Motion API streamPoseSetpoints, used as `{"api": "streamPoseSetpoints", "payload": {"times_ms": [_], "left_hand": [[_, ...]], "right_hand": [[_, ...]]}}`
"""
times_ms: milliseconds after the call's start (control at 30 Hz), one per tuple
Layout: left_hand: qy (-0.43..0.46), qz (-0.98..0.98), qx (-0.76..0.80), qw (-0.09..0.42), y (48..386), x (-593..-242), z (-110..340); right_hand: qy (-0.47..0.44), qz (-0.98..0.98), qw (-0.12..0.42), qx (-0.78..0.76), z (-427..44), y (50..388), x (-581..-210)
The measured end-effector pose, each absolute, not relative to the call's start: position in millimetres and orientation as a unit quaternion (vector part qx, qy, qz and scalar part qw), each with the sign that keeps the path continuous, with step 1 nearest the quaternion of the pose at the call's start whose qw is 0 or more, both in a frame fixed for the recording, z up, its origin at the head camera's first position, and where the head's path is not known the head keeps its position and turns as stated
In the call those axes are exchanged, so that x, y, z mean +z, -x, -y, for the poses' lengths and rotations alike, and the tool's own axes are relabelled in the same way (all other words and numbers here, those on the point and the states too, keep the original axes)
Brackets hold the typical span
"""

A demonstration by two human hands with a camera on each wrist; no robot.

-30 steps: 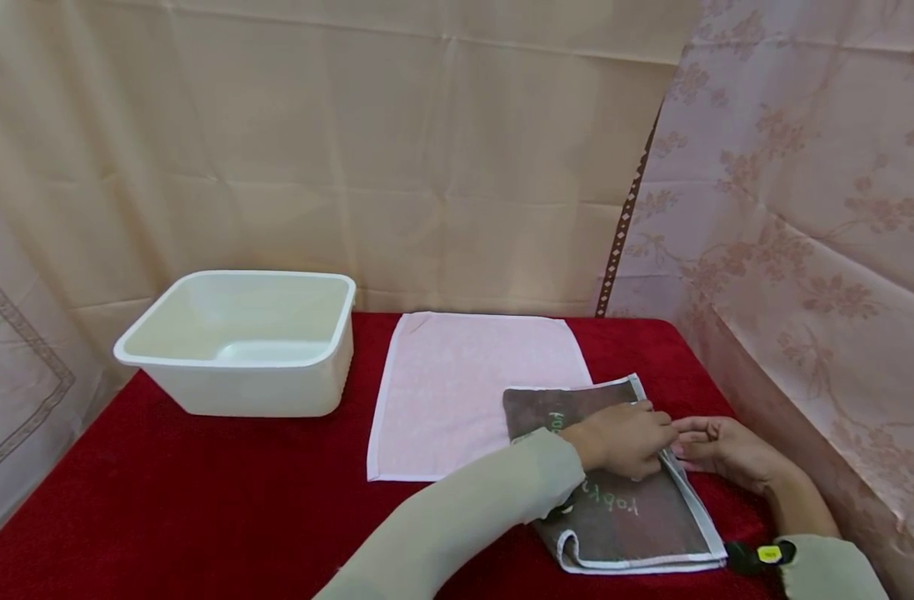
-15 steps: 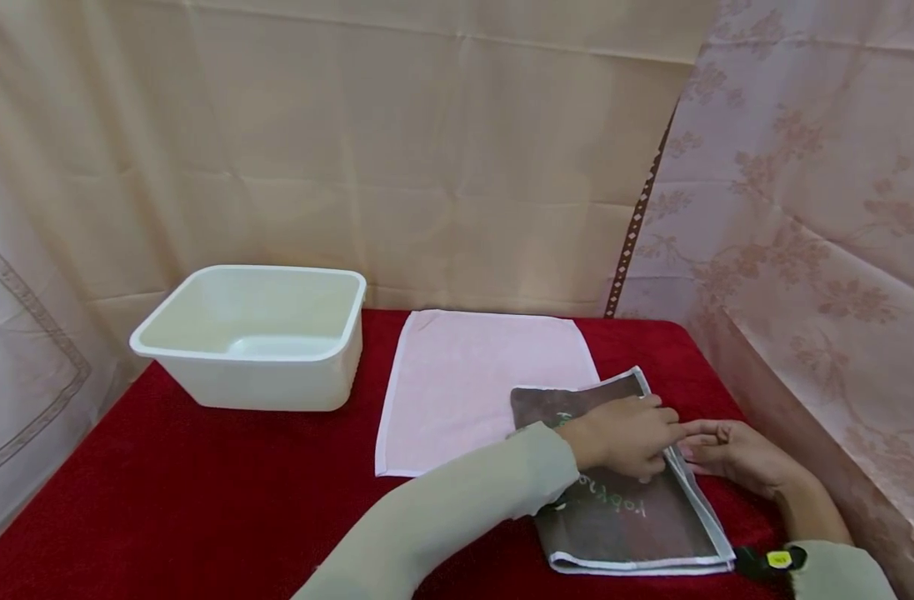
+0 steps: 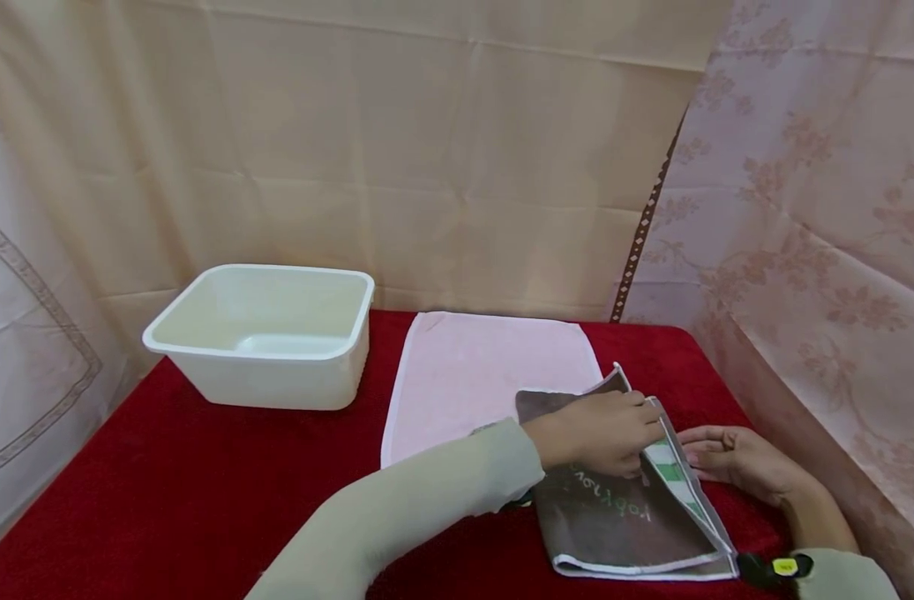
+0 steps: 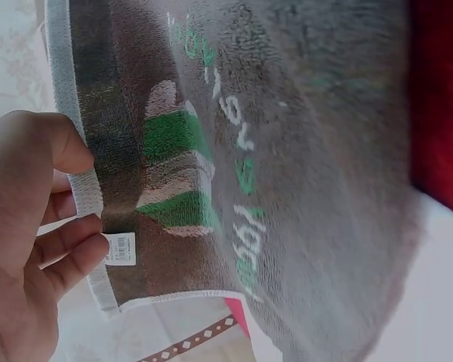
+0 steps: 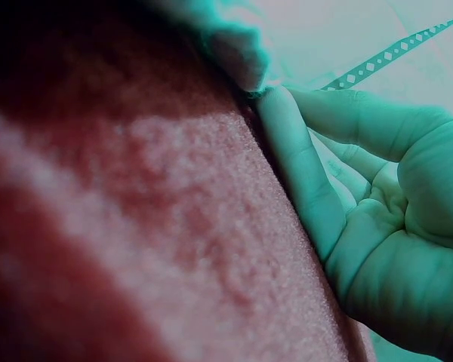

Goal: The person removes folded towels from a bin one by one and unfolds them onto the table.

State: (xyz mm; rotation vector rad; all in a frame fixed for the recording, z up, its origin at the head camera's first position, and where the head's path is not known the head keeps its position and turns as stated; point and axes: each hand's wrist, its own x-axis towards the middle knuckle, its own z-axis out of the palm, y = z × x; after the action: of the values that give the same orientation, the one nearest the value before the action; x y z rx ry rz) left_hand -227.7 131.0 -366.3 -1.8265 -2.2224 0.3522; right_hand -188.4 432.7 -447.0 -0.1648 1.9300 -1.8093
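A folded grey-brown towel with white edging and green and white lettering lies at the right, overlapping a pink cloth. My left hand pinches the white border of its upper layer and lifts it. Through the gap a green-and-white striped pattern shows on the inside. The left wrist view shows a small white label beside those fingertips. My right hand is at the towel's right edge. In the right wrist view its thumb and forefinger meet at the cloth's edge, partly hidden.
A white plastic basin stands at the back left. Red cloth covers the table. A beige curtain hangs behind, and a floral curtain borders the right side.
My left hand has moved left with the towel's upper edge, parting the layers and exposing the striped inside. The right hand has stayed at the right edge. The head view has shifted slightly.
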Motion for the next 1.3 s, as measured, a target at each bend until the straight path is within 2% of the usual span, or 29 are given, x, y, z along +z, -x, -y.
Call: {"api": "streamPoseSetpoints", "payload": {"times_ms": [400,833,1300], "left_hand": [[0.631,0.756,0.108,0.139,226,-363,-95],[0.638,0.738,0.112,0.189,227,-368,-47],[0.637,0.743,0.094,0.185,225,-375,-2]], "right_hand": [[0.047,-0.712,0.234,-0.661,-433,188,-450],[0.035,-0.707,0.242,-0.663,-432,187,-447],[0.040,-0.699,0.249,-0.669,-432,188,-447]]}}
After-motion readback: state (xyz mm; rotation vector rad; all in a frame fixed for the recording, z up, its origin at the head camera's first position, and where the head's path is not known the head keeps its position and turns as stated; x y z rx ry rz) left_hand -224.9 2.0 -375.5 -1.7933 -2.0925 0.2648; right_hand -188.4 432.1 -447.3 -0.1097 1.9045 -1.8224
